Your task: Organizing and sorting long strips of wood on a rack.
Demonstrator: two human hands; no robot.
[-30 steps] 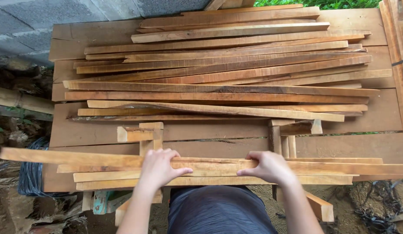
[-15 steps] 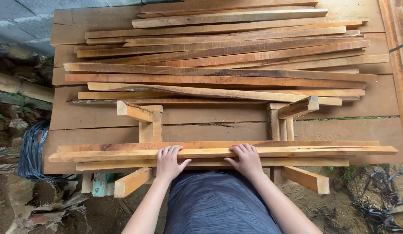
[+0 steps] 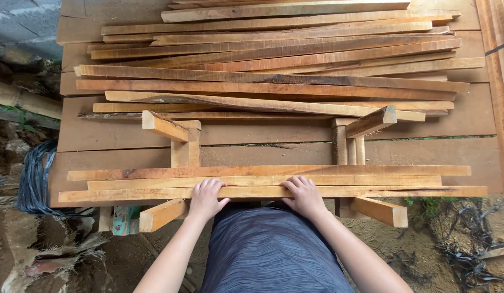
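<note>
Left hand and right hand lie palm-down, fingers curled over the near edge of the front strip, one of three strips lying side by side across two wooden stands. Judgement: even pressure from both hands keeps the strips flush. Thumbs hidden under the strip; stand feet and the far pile partly cut off.
</note>
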